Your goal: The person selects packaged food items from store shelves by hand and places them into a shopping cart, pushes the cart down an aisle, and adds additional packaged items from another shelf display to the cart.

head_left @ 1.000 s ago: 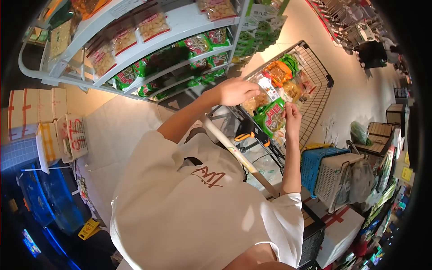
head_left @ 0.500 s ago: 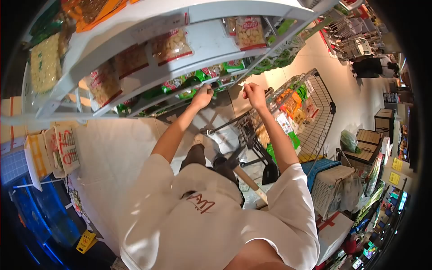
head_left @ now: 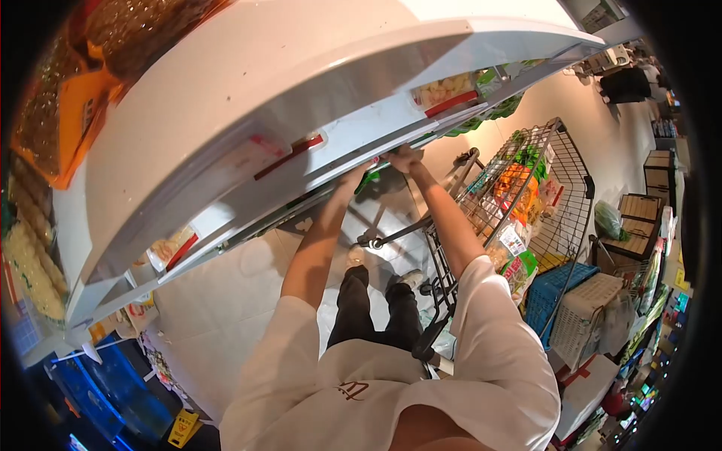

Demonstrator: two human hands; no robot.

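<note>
My left hand (head_left: 359, 174) is at the front edge of the lower shelf, its fingers closed and partly covered by the shelf above. A small green packet (head_left: 368, 182) with a bit of red shows at its fingers. Close beside it, almost touching, is my right hand (head_left: 406, 158). Its fingers are curled, and I cannot make out what is in them. Over both hands runs the white shelf unit (head_left: 353, 131). On its middle tier lie clear packs of pale food with red edges (head_left: 444, 94).
To the right stands a wire shopping cart (head_left: 575, 177) filled with bagged goods. Beyond it are a blue crate (head_left: 556, 293) and a white crate (head_left: 588, 304). Orange bags (head_left: 86, 113) lie on the top shelf. A yellow floor sign (head_left: 183, 428) stands lower left. Another person (head_left: 628, 85) is far off.
My body and view have come closer to the shelf, which fills more of the picture. My right hand has moved in beside my left hand at the lower shelf; they were apart before.
</note>
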